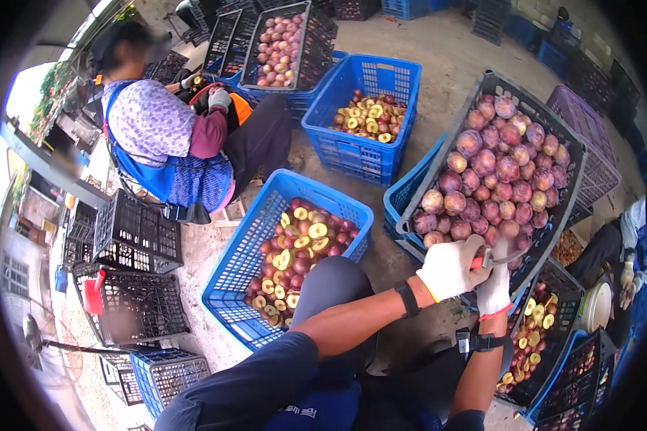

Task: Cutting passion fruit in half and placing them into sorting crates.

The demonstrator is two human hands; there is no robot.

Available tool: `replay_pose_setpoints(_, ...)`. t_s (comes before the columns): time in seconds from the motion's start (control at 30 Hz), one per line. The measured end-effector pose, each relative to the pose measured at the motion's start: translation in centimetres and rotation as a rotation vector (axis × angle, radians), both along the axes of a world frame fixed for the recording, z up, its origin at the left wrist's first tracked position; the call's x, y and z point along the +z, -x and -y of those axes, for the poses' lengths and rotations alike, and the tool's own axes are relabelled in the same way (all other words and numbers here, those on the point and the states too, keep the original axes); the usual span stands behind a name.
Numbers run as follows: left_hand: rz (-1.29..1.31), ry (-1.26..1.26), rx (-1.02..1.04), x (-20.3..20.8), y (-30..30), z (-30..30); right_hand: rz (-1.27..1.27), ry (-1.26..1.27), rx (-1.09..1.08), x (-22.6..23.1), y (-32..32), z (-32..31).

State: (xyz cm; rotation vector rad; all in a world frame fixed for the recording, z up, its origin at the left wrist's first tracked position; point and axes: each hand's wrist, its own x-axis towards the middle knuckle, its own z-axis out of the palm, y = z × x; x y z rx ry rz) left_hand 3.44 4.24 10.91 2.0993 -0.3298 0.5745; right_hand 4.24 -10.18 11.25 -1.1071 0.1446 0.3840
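Observation:
My left hand (447, 271), in a white glove, is closed round the red handle of a knife (479, 260). The knife's thin curved blade points right, across the fingers of my right hand. My right hand (493, 289), also gloved, is at the near edge of a tilted dark crate (579, 188) heaped with whole red-purple plums (507, 169). Its fingers are blurred and partly behind the blade, so whether they grip a plum is unclear. By my left knee, a blue crate (226, 276) contains cut plums (289, 258) with yellow flesh showing.
Another blue crate (352, 154) of cut plums stands ahead. A seated co-worker (154, 118) in gloves works at far left, near more plums (279, 49). Black crates (140, 302) are stacked at left. Cut plums fill a dark crate (546, 373) at right, near another person's hand (627, 275).

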Motion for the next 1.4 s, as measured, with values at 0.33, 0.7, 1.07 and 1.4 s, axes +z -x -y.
replay_pose_setpoints(0.33,-0.081,0.013,0.061,-0.4,2.3,-0.4,-0.001,-0.183,-0.109,-0.6,1.3,-3.3)
replay_pose_setpoints(0.7,-0.224,0.048,0.090,0.6,2.8,-2.5,-0.029,-0.172,-0.332,1.3,2.6,-7.3)
replay_pose_setpoints(1.07,0.007,-0.093,-0.005,2.6,5.4,-0.6,-0.027,-0.346,-0.235,0.3,5.2,-2.1)
replay_pose_setpoints(1.4,-0.150,0.268,0.360,5.9,7.9,4.5,0.539,0.634,-0.423,3.3,6.4,-0.9)
